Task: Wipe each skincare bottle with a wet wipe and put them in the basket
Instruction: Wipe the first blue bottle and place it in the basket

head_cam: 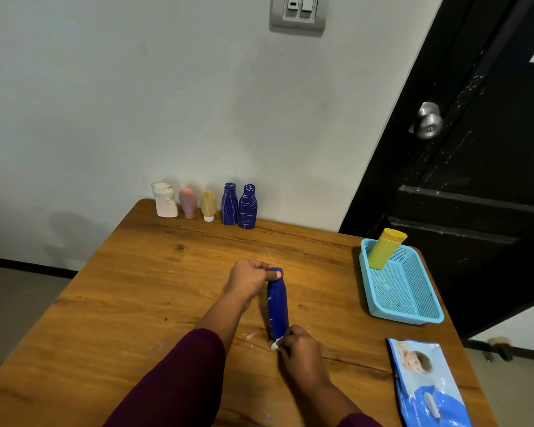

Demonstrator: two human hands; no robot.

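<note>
So, wiping's underway: blue bottle gripped at its far cap by left hand, wet wipe pinched in right hand; right-side basket is likely called for next.

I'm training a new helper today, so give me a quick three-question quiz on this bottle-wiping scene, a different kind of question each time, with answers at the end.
1. True or false: the basket already holds a yellow bottle.
2. The left hand grips the cap end of the blue bottle. What does the right hand pinch at its base? A) a white wipe B) a sponge C) nothing
3. How many bottles stand in the back row?

Key: 1 true; 2 A; 3 five.
</note>
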